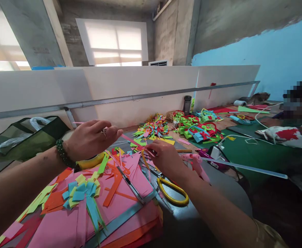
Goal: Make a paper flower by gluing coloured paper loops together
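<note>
My left hand (pixel 91 137) hovers above the table with a ring on one finger and green beads at the wrist; its fingers are curled together round a thin pink paper strip (pixel 132 140) that runs right. My right hand (pixel 163 158) rests on the paper pile, pinching the other end of that strip near yellow-handled scissors (pixel 171 191). Below lie pink paper sheets (pixel 122 203), orange strips (pixel 112 187) and a blue-and-yellow paper bow (pixel 82 193).
A pink glue gun (pixel 196 163) with a long glue stick lies to the right. Colourful paper crafts (pixel 153 127) and baskets (pixel 202 132) sit further back by a white partition (pixel 140 86). A green bag (pixel 24 137) stands left. Another person's sleeve (pixel 287 134) rests on a green mat.
</note>
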Demonstrator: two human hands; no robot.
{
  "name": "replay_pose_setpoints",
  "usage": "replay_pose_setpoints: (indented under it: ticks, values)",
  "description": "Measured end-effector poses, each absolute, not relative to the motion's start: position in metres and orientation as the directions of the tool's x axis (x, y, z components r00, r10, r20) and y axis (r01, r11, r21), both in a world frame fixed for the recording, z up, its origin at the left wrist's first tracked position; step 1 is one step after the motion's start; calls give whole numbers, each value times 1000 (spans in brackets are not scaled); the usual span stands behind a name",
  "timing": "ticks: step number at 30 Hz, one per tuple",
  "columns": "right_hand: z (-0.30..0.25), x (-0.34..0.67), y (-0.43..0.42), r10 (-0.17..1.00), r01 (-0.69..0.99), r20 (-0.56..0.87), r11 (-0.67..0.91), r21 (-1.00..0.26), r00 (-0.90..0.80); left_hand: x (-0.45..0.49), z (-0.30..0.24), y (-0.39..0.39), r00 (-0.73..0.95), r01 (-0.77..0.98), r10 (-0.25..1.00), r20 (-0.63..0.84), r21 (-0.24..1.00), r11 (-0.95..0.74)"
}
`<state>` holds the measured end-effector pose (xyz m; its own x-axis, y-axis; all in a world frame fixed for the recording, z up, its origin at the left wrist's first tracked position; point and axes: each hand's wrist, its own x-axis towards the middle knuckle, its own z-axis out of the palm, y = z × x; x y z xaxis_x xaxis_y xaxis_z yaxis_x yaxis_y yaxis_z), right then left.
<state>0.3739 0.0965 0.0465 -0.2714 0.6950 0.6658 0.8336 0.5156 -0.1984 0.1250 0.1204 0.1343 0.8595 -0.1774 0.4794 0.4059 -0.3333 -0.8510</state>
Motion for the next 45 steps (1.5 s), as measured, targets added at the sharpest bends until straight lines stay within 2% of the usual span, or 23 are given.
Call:
replay_pose_setpoints:
  ticks: [3,5,6,8,10,13,16,19,23,34,40,45]
  values:
    - [44,373,99,674,860,680,495,-126,-289,123,128,119,869,431,-26,493,-783,-449]
    - [42,371,98,625,853,716,516,-82,-309,124,121,116,840,509,158,520,-651,-564]
    - [42,369,97,591,843,738,536,-57,-326,127,117,114,807,557,260,531,-538,-632]
    - [40,365,94,523,815,767,580,-1,-371,136,106,108,733,610,432,526,-226,-760]
    - [38,360,90,475,787,770,614,58,-427,148,95,102,691,566,521,501,74,-821]
    - [37,355,82,447,754,747,647,109,-491,162,82,98,668,501,585,460,303,-811]
    - [41,353,74,465,737,720,670,94,-514,166,78,99,640,495,690,339,504,-707]
    - [45,354,67,482,738,703,669,89,-523,163,78,102,645,461,731,225,648,-606]
    - [44,354,66,478,726,698,683,86,-532,159,77,106,689,448,711,138,691,-568]
    - [35,354,70,514,758,678,645,99,-526,158,73,94,662,500,724,197,603,-621]
    - [34,360,73,574,808,654,581,99,-492,154,72,97,632,502,747,208,624,-599]
    - [31,362,74,601,836,675,548,42,-428,156,69,100,594,512,772,225,635,-579]
